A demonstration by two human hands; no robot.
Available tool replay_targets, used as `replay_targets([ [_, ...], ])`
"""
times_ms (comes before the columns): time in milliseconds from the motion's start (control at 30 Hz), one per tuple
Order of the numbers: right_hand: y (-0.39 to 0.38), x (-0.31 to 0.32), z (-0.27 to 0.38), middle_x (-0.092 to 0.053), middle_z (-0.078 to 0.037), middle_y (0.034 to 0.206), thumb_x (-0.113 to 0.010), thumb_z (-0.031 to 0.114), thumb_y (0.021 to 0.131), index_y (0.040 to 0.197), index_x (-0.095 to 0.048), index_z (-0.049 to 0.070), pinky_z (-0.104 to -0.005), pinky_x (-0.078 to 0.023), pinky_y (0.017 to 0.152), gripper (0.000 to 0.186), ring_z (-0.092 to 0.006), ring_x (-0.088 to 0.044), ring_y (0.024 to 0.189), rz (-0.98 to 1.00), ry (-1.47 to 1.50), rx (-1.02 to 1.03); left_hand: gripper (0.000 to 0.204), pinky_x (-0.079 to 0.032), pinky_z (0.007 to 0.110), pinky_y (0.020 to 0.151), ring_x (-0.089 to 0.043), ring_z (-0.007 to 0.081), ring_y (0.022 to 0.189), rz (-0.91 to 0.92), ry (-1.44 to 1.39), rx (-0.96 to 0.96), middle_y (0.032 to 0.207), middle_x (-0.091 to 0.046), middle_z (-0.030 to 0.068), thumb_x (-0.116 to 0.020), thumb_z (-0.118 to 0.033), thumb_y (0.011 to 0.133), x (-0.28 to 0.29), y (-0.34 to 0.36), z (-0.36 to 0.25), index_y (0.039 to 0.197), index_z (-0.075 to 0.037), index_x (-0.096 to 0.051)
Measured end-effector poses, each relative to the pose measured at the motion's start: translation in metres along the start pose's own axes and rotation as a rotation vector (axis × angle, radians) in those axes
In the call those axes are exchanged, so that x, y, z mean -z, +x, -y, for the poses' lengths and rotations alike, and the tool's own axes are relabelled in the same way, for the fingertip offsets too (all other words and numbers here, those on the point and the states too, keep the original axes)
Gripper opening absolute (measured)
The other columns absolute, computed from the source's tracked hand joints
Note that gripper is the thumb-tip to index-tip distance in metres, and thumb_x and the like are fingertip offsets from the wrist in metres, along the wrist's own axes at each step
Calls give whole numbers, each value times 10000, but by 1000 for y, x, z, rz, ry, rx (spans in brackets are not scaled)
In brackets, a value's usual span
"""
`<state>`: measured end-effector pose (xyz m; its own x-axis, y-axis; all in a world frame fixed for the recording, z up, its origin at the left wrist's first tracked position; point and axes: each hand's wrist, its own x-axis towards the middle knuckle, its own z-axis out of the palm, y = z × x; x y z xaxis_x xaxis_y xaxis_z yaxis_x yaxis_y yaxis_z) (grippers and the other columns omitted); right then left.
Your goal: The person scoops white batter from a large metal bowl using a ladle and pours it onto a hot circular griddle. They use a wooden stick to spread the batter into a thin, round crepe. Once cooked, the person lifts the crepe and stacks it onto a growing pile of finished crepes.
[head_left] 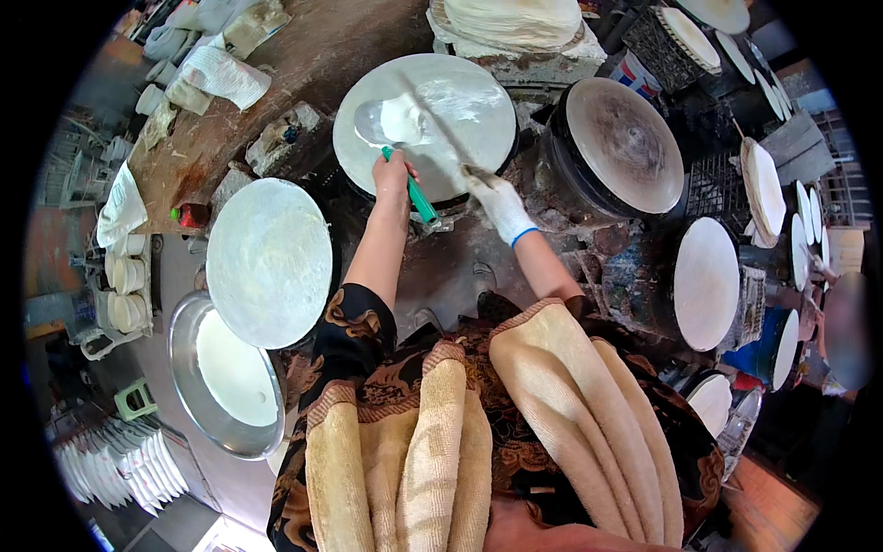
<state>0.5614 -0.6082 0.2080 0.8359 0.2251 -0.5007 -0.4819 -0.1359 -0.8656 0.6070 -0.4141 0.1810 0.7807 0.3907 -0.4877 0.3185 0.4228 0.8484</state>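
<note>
My bare left hand (394, 177) is closed round the green handle (422, 201) of a ladle (370, 121). The ladle's bowl lies over a round pale griddle (495, 124), with thick white batter (402, 119) in and beside it. My right hand (499, 206), in a white glove with a blue cuff, grips a long thin spreader (432, 115). Motion blurs the spreader, which slants across the griddle from the glove toward the far edge. White streaks of batter mark the griddle's right half.
A whitish griddle (269, 267) stands at the left, above a steel basin (180, 368) of white batter. To the right are a browned griddle (625, 145) and a pale one (706, 283). Stacked flat round sheets (510, 23) lie at the far side. A red jar (190, 215) sits left.
</note>
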Motion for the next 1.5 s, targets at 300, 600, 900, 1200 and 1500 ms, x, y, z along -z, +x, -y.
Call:
replay_targets([
  [300, -9, -11, -3, -515, 4, 632, -497, 329, 952, 1372, -460, 152, -239, -333, 376, 458, -83, -419, 444, 122, 27, -111, 260, -329, 247, 358, -393, 107, 424, 272, -792, 418, 539, -393, -18, -444, -177, 967, 15, -3, -23, 728, -74, -438],
  [600, 13, 14, -26, -612, -240, 1145, -513, 277, 922, 1290, -508, 11, -365, -420, 948, 454, -349, -580, 1078, 99, -704, 495, 390, -306, 218, 317, -348, 56, 386, 319, -653, 98, 486, -323, -63, -459, -367, 980, 43, -68, -75, 653, -155, -443],
  [900, 5, 20, -19, -484, 4, 622, -529, 339, 941, 1160, -573, 51, -229, -324, 366, 365, -76, -404, 425, 337, -59, -209, 404, -230, 185, 307, -295, 48, 332, 233, -818, -68, 433, -313, -64, -449, -450, 977, 175, -177, -62, 742, -122, -472],
  [1200, -31, -208, -7, -592, -77, 733, -441, 384, 963, 1199, -548, 43, -272, -460, 467, 428, -127, -551, 544, 657, -543, 158, 286, -292, 199, 348, -349, 60, 409, -472, -614, 40, 550, -376, -50, -506, -358, 958, 441, -239, 48, 795, -133, -435],
  [1500, -119, -390, -42, -637, -204, 1015, -465, 434, 922, 1304, -534, 187, -431, -498, 797, 460, -362, -620, 961, 647, -1050, 750, 103, -299, 226, 354, -365, 77, 422, -564, -540, 17, 576, -378, -40, -519, -234, 957, 600, -255, 45, 942, -140, -479],
])
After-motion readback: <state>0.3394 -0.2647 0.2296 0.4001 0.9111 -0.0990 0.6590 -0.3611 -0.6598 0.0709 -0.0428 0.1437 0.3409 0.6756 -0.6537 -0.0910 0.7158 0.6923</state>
